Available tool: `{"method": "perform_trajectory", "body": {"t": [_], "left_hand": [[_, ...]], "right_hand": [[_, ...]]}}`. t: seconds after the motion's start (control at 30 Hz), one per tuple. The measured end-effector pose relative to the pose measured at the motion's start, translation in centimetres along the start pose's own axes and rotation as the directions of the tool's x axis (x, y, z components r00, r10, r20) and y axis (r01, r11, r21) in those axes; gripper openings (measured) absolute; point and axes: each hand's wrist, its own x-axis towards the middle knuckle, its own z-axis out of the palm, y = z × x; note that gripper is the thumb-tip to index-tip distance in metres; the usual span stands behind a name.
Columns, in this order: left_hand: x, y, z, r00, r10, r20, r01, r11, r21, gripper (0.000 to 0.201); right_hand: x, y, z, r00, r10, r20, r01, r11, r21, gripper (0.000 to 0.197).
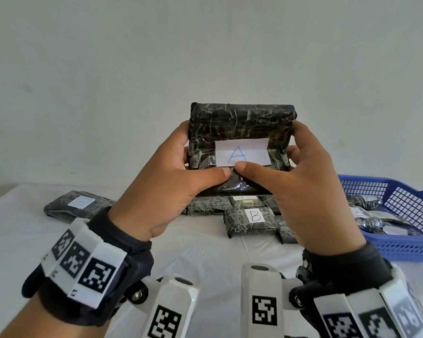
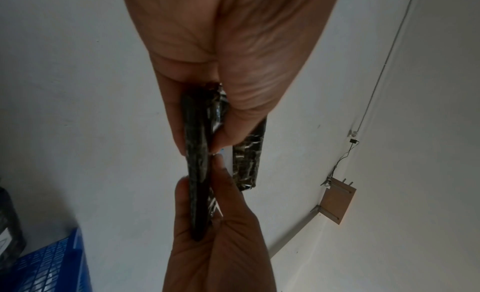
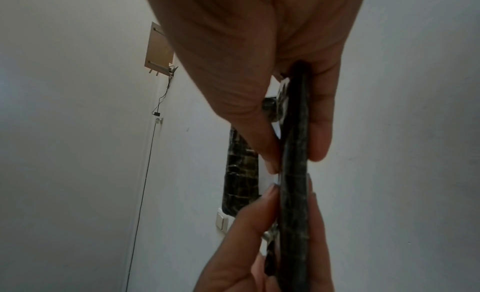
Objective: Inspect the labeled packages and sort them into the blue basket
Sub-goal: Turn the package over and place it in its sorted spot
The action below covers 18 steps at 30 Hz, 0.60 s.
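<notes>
Both thumbs meet on the near face of a black wrapped package (image 1: pixel 239 128), just under its white label (image 1: pixel 242 152) marked with a blue "A". The left hand (image 1: pixel 166 189) pinches the package's left side, thumb in front and fingers curled behind; the right hand (image 1: pixel 303 191) does the same on the right side. From the wrist views the package shows edge-on, squeezed between thumbs and fingers. It is held upright in the air above the white table (image 1: pixel 205 252), label facing the person.

Below the held package, more black packages lie on the table, one labelled "B" (image 1: pixel 252 220) nearest, another (image 1: pixel 76 206) off to its left. To the right of the held package sits the blue basket (image 1: pixel 413 208), with a few wrapped packages already in it.
</notes>
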Motion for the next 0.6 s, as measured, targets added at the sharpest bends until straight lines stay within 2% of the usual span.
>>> {"method": "perform_trajectory", "body": {"t": [0.13,0.23,0.4,0.5,0.6], "left_hand": [[0.13,0.01,-0.27,0.999,-0.029,-0.029,0.028,0.998,-0.061,0.065],[0.15,0.13,-0.19,0.998,-0.056,-0.03,0.053,0.993,-0.103,0.063],[0.2,0.64,-0.33,0.997,-0.048,-0.059,0.038,0.988,-0.152,0.052],[0.18,0.74,-0.38,0.996,-0.05,-0.073,0.038,0.986,-0.16,0.048],[0.18,0.77,-0.4,0.996,-0.064,-0.068,0.051,0.981,-0.185,0.047]], "right_hand": [[-0.09,0.25,-0.24,1.0,0.012,0.016,-0.013,0.998,0.055,0.071],[-0.05,0.8,-0.19,0.996,0.051,-0.068,-0.044,0.994,0.103,0.082],[-0.06,0.52,-0.38,0.996,0.02,-0.09,0.001,0.974,0.225,0.039],[0.04,0.55,-0.46,0.995,0.031,-0.098,-0.002,0.96,0.282,0.031],[0.0,0.47,-0.33,0.996,0.052,-0.069,-0.026,0.946,0.324,0.036]]}}
